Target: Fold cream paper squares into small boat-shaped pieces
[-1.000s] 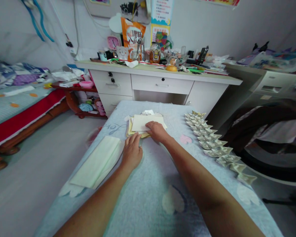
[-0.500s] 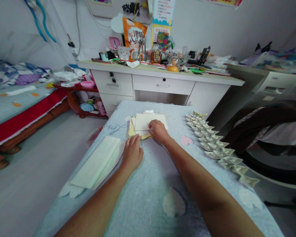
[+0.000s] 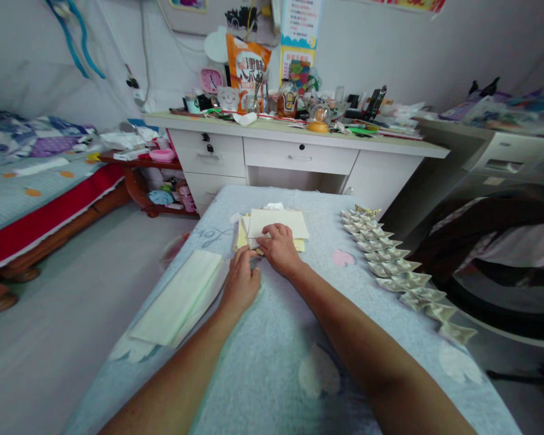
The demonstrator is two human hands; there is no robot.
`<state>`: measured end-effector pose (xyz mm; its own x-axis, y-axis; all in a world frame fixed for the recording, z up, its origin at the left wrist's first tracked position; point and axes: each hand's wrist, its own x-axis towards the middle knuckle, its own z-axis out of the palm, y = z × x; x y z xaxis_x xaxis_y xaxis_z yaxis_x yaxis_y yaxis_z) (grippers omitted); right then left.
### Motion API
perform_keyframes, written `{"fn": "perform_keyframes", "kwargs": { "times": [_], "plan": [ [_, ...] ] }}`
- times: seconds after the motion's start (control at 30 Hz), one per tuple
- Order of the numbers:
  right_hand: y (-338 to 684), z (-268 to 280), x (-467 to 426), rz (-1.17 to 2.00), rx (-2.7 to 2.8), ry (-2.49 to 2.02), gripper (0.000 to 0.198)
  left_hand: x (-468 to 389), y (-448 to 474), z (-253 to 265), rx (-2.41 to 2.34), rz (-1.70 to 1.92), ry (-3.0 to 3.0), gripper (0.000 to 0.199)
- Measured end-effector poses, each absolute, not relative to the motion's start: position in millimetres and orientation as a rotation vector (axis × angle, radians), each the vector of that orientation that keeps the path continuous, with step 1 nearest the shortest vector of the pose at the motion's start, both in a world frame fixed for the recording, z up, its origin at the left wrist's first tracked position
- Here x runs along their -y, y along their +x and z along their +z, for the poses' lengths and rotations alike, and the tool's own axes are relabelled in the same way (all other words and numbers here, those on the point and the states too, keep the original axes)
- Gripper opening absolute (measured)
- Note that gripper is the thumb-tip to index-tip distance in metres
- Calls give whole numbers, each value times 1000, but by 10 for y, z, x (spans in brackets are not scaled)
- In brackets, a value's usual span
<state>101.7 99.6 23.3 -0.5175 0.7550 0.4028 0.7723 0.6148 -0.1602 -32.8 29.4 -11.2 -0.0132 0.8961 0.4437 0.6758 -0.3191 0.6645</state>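
Head view is showing the right hand resting curled on a white rectangular paper sheet lying over yellow paper on the blue-cloth-covered counter, left hand meeting the near edge, neither grip's closure discernible; sheet handling is apparently underway, next needing one edge isolated.

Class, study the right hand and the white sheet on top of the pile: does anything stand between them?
Nothing visible does. The right hand overlaps the near edge of the white sheet; the left hand is beside it, toward the near-left corner of the pile.
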Motion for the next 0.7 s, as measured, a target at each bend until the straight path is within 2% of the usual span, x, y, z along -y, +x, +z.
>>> {"fn": "perform_keyframes", "kwargs": {
  "times": [0.3,0.7],
  "plan": [
    [976,232,-977,-102,2442,-1215,21,-296,-316,-123,-1589,1251,1930,36],
    [1000,305,-951,228,2267,-1212,22,-271,-304,-68,-1597,1198,1970,32]
  ]
}}
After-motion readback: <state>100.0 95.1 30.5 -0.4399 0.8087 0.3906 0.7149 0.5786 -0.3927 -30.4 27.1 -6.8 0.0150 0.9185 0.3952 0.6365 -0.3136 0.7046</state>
